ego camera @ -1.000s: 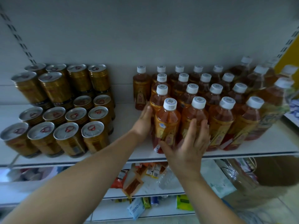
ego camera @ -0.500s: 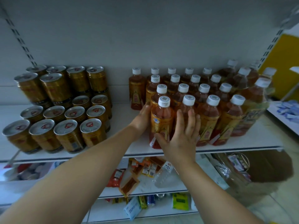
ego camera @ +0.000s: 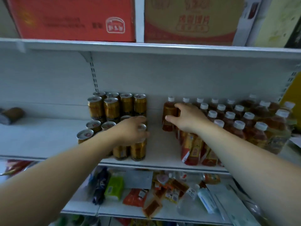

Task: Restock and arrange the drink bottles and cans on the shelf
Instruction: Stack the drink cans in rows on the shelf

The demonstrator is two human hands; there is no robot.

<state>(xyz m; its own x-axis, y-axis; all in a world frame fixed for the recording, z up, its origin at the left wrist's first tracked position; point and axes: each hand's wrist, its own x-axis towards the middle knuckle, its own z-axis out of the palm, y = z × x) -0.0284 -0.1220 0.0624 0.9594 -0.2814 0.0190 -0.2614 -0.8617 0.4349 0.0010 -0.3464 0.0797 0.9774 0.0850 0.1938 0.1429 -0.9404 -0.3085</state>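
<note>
My right hand (ego camera: 184, 119) is gripping the rear bottle (ego camera: 168, 110); my left hand (ego camera: 132, 129) is cupping a front can (ego camera: 137, 150). I should be sliding both upright, without tipping.

A shop is shown. White metal shelves (ego camera: 159, 149) are hung on a slotted wall rail (ego camera: 93, 74). Many round gold metal cans (ego camera: 126, 103) and brown drink bottles with white caps (ego camera: 229, 118) are lined up in rows. Red cardboard boxes (ego camera: 73, 18) are kept on top, and small snack packets (ego camera: 135, 197) are laid below.
</note>
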